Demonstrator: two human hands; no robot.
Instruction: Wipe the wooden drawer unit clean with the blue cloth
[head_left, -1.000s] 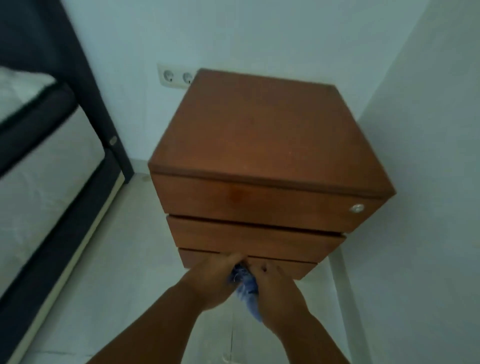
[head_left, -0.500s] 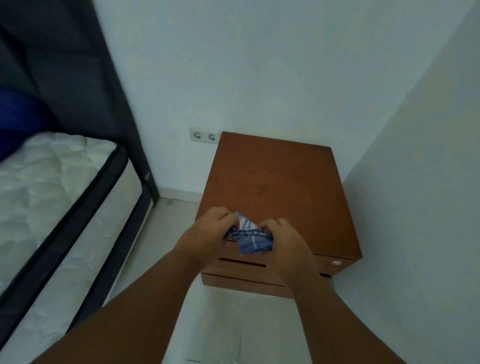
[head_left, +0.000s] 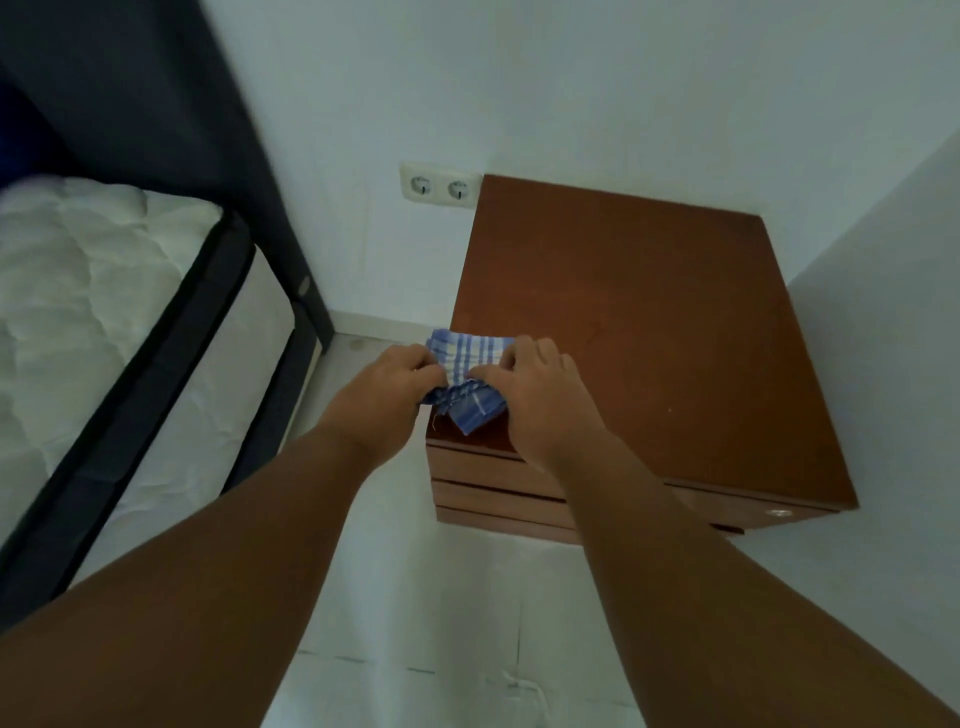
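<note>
The wooden drawer unit (head_left: 649, 332) stands in the room's corner, its brown top facing me and three drawer fronts showing below its near edge. A blue and white checked cloth (head_left: 467, 364) is bunched over the unit's near left corner. My left hand (head_left: 387, 387) pinches the cloth's left side. My right hand (head_left: 540, 397) grips its right side with curled fingers, over the top's left front part. Part of the cloth is hidden under both hands.
A bed with a white mattress (head_left: 93, 322) and dark frame (head_left: 156, 395) fills the left side. A double wall socket (head_left: 439, 186) sits just left of the unit's back corner. White walls close in behind and to the right. Pale floor (head_left: 441, 597) lies in front.
Both hands rose with the cloth from the lowest drawer front to the unit's top, then shifted toward its left front corner. The cloth is spread a little wider now. The view tilted and moved.
</note>
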